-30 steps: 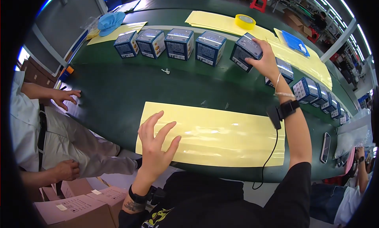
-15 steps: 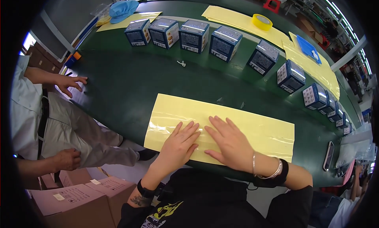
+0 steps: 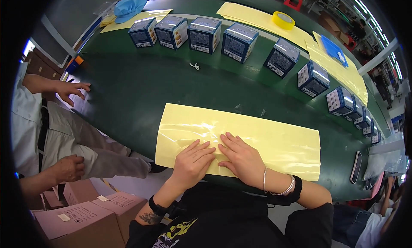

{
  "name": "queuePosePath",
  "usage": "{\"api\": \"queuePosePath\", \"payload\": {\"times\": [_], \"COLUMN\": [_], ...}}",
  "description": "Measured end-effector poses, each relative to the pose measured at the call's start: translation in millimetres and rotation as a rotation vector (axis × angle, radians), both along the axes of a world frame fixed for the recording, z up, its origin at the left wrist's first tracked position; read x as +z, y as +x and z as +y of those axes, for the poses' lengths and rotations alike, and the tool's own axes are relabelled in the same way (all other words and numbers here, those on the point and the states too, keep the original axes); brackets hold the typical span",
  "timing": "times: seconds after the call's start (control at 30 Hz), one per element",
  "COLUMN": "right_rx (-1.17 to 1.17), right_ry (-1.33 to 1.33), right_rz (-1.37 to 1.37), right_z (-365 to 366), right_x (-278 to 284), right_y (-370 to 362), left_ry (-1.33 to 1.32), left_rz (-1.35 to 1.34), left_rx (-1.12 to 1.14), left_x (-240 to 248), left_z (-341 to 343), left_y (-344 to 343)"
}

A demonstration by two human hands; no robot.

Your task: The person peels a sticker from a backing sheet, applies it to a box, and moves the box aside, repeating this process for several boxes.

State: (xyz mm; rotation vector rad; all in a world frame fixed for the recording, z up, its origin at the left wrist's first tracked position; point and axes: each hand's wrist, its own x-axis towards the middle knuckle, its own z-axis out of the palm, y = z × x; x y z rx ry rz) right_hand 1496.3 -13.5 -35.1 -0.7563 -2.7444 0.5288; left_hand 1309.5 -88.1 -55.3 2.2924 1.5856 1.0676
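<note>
My left hand (image 3: pixel 192 161) and my right hand (image 3: pixel 241 157) lie flat, side by side, on a glossy yellow sheet (image 3: pixel 274 140) spread on the green table (image 3: pixel 137 89). Both hands press the near edge of the sheet, fingers together and pointing away from me. Neither hand holds anything. Along the far side of the table stands a curved row of several blue and white boxes (image 3: pixel 237 42).
A yellow tape roll (image 3: pixel 283 20) rests on more yellow sheets (image 3: pixel 257 17) at the back. A blue cap (image 3: pixel 128 8) lies far left. A phone (image 3: pixel 356 167) sits at the table's right end. Another person's hand (image 3: pixel 71 90) rests on the left edge; cardboard cartons (image 3: pixel 81 216) stand below.
My right hand came back from the box row and both hands dropped flat onto the yellow sheet. In the last half second they have stayed there, nearly still.
</note>
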Motion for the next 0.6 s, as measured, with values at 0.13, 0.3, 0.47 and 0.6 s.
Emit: {"api": "queuePosePath", "payload": {"times": [0.13,0.3,0.47,0.6], "right_rx": [-0.013,-0.016,-0.021,-0.016], "right_ry": [-0.014,-0.003,-0.016,-0.014], "right_rz": [-0.006,-0.011,0.011,0.018], "right_z": [0.9,0.2,-4.7,-4.7], "right_x": [0.9,-3.1,-7.6,-9.1], "right_y": [2.9,6.7,12.4,15.6], "left_ry": [0.002,0.057,0.089,0.106], "left_rz": [-0.005,0.145,0.092,0.121], "left_rx": [0.067,-0.009,-0.022,-0.005], "left_x": [15.6,8.9,-1.6,-2.2], "left_z": [3.9,10.3,1.5,-1.3], "left_y": [6.8,12.3,17.3,23.2]}}
